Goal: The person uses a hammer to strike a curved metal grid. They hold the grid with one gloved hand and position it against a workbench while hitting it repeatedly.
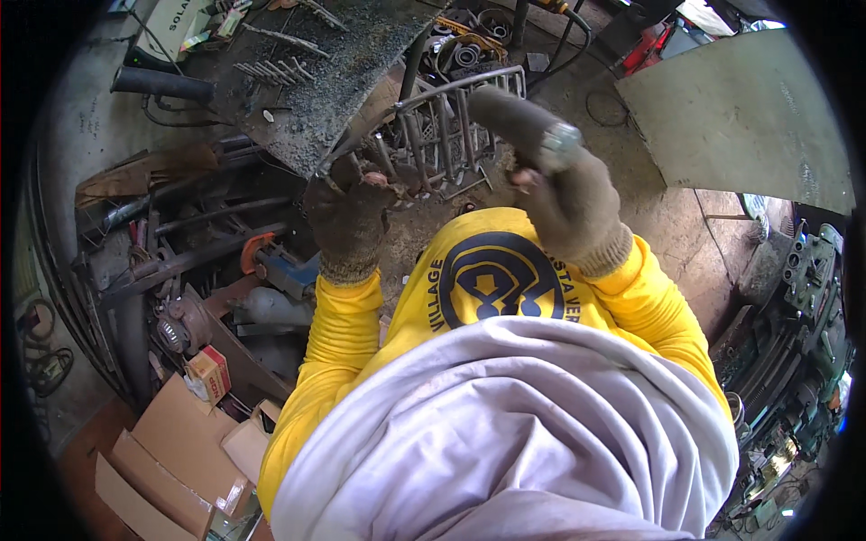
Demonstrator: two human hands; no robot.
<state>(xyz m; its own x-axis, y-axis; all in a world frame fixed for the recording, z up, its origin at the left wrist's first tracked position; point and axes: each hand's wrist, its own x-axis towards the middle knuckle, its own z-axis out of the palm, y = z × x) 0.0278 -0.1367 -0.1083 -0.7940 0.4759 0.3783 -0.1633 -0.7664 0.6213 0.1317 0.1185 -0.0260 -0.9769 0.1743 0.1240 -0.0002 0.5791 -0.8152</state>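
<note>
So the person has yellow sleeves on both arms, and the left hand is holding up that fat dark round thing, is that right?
Not quite: it's the right hand that holds up the fat dark round thing; the head view shows it. The left hand is by the barred metal frame. The yellow sleeves are on both arms, as you said.

Moderate light, looks like daylight; near-white glare patches (708, 16) far beyond and right of the right fingers (526, 179). Metal sheet (749, 117) right of those fingers pale, softly lit, edges bowed by fisheye. Scrap pile (194, 225) left of the left fingers (374, 179) in deep shadow, detail murky. Motion blur on right fingers and the cylindrical tool (514, 122) there. Cloth (505, 424) nearer the wearer bright, soft folds. Black vignette all round.
</note>
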